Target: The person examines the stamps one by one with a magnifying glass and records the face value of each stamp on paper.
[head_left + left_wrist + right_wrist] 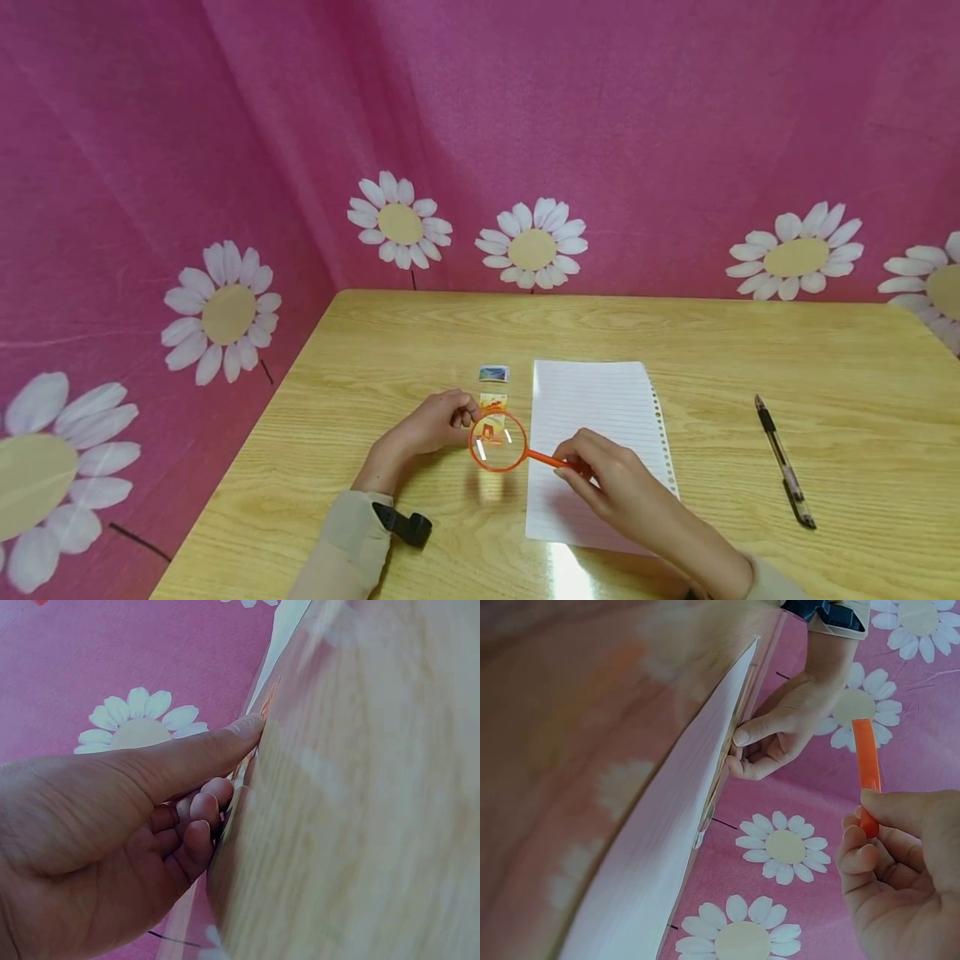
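My right hand (611, 475) pinches the orange handle (866, 757) of a round magnifying glass (527, 452) between thumb and fingers. In the head view its lens overlaps the lower part of a yellow and red stamp-like paper (492, 402), and red and yellow print shows through it. My left hand (438, 422) rests on the table left of that paper. Its straight thumb (244, 727) touches down at the paper's edge, with the other fingers (199, 840) loosely bent beside it. Beyond lies a small blue and green stamp-like paper (494, 374).
A lined sheet (588, 417) with punched holes lies under and beyond my right hand. Farther right is a black capped pen (783, 462). The wooden table (300, 467) meets a pink cloth (637, 125) with white flowers at the back and left.
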Demonstrator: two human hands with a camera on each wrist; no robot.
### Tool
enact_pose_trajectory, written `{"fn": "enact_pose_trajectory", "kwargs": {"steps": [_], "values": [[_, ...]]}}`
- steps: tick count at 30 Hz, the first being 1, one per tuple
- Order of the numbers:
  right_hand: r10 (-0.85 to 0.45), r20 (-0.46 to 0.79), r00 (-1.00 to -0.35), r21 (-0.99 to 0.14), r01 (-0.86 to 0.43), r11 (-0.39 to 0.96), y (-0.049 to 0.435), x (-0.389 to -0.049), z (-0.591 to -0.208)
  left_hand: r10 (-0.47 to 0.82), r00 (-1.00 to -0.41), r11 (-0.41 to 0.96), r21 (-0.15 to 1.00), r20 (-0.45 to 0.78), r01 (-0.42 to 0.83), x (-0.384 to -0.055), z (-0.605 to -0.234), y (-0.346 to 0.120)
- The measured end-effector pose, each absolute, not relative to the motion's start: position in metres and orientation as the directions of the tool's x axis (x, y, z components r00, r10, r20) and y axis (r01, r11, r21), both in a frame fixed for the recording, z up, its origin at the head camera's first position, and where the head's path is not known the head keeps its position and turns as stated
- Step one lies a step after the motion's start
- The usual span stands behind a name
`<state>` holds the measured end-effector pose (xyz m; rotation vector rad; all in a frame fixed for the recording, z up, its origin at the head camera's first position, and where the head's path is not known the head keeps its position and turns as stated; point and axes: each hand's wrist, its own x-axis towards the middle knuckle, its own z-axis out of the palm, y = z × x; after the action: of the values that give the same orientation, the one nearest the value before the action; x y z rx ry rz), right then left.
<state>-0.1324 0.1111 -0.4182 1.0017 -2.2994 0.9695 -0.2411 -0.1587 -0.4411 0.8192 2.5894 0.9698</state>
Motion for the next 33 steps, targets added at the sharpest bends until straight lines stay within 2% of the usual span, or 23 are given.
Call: {"fn": "enact_pose_trajectory", "kwargs": {"steps": [33], "values": [[-0.408,0.655,-0.636,-0.395,-0.748,0.533,0.140,-0.130,-0.421,0.590,-0.806,0.609,0.680,-0.045,0.408,-0.240,-0.442,-0.160]]}}
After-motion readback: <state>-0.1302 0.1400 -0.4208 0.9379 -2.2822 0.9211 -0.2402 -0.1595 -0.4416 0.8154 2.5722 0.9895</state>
